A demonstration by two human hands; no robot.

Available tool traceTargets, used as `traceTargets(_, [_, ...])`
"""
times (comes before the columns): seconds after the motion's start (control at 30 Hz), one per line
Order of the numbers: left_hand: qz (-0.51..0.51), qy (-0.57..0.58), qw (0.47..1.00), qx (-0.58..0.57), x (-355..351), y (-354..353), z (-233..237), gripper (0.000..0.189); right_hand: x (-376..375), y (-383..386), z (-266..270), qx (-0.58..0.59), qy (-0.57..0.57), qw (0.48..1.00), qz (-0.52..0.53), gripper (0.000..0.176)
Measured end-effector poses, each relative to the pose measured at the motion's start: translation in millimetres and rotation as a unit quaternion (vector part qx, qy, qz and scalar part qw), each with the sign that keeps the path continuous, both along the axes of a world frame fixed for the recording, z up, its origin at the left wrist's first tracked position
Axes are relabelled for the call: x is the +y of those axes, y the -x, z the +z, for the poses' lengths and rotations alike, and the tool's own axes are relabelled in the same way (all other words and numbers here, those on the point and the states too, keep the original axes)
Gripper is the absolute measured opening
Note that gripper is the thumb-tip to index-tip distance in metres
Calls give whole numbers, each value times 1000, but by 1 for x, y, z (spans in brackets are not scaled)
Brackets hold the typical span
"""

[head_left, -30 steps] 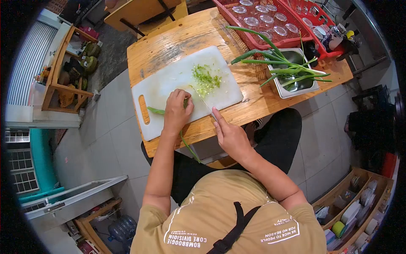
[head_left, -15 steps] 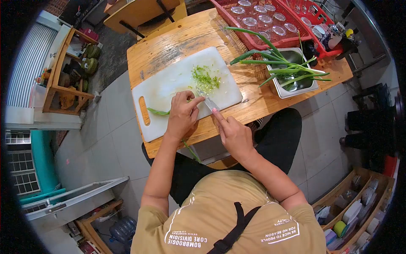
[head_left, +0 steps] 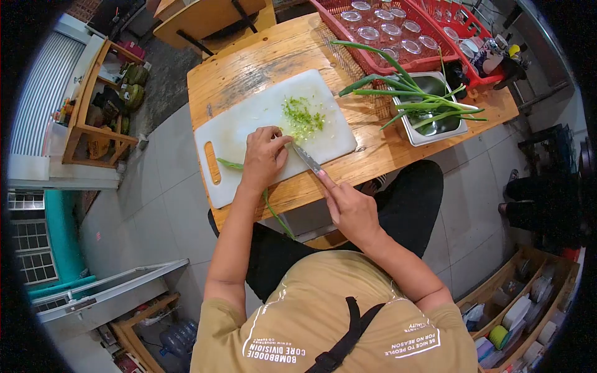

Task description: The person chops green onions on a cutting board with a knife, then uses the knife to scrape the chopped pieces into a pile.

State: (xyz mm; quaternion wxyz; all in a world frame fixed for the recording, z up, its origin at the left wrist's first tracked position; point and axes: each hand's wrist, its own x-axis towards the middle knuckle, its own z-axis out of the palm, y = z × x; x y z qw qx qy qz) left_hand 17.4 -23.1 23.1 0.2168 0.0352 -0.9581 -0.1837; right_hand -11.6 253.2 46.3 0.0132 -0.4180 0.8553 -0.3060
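Note:
My left hand (head_left: 264, 155) is closed on a green onion, pressing it against the white cutting board (head_left: 239, 118). Green onion leaves (head_left: 230, 164) stick out to the left of that hand, and another one (head_left: 277, 217) hangs over the table's near edge. My right hand (head_left: 351, 208) grips a knife (head_left: 308, 160) by its handle. The blade's tip lies close to my left fingertips. Just beyond the blade, a small heap of chopped green onion (head_left: 303, 115) lies on the board.
A metal container (head_left: 435, 134) holding whole green onions (head_left: 423, 99) stands on the right of the wooden table (head_left: 230, 81). Behind it, a red crate (head_left: 354, 46) carries several upturned glasses. The feet of another person (head_left: 507, 193) show at the right.
My right hand has shifted slightly down and right, and more of the knife blade shows. My left hand has moved slightly left, its fingers still around the green onion.

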Motion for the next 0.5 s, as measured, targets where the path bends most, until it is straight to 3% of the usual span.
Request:
traceTargets(0.23, [56, -14, 997, 44, 2, -3, -14, 22, 8, 3, 1, -48, 64, 997, -7, 51])
traceTargets(0.5, [85, 25, 995, 45, 15, 4, -11, 32, -5, 11, -2, -72, 25, 997, -25, 49])
